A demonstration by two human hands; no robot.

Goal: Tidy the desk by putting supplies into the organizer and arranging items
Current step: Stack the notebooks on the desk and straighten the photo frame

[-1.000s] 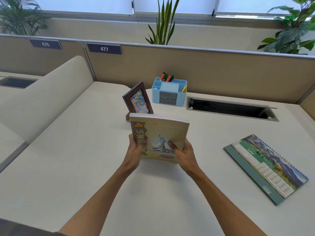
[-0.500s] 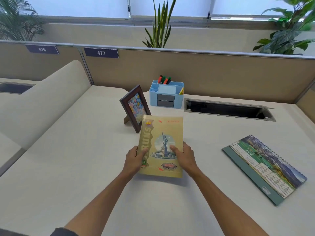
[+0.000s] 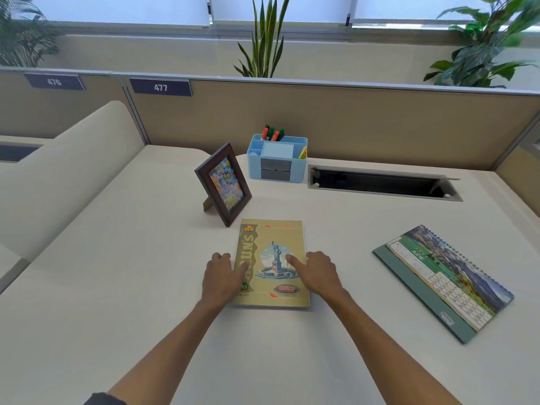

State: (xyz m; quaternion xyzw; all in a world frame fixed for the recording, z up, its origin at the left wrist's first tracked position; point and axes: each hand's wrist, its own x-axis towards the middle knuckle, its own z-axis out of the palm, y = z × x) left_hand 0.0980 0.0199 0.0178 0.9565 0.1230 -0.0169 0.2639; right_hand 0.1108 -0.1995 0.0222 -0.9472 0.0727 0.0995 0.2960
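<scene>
A tan notebook [image 3: 274, 238] with a statue picture on its cover lies flat on the white desk [image 3: 131, 302], straight in front of me. My left hand [image 3: 221, 277] grips its left edge, fingers lying over the cover. My right hand [image 3: 320, 273] holds the right edge with the thumb pressed on the cover. A light blue organizer [image 3: 277, 163] stands at the back of the desk, with several markers [image 3: 273, 133] upright in its rear compartment. A dark wooden photo frame [image 3: 223, 184] stands tilted just beyond the notebook's top left corner.
A spiral desk calendar [image 3: 441, 282] lies flat to the right. An open cable slot [image 3: 380, 182] is cut into the desk right of the organizer. A tan partition [image 3: 350, 121] closes off the back, and a cream divider [image 3: 67, 171] rises on the left.
The notebook went from upright in both hands to lying flat on the desk, a little nearer to me. Both hands came down with it and stay on its edges.
</scene>
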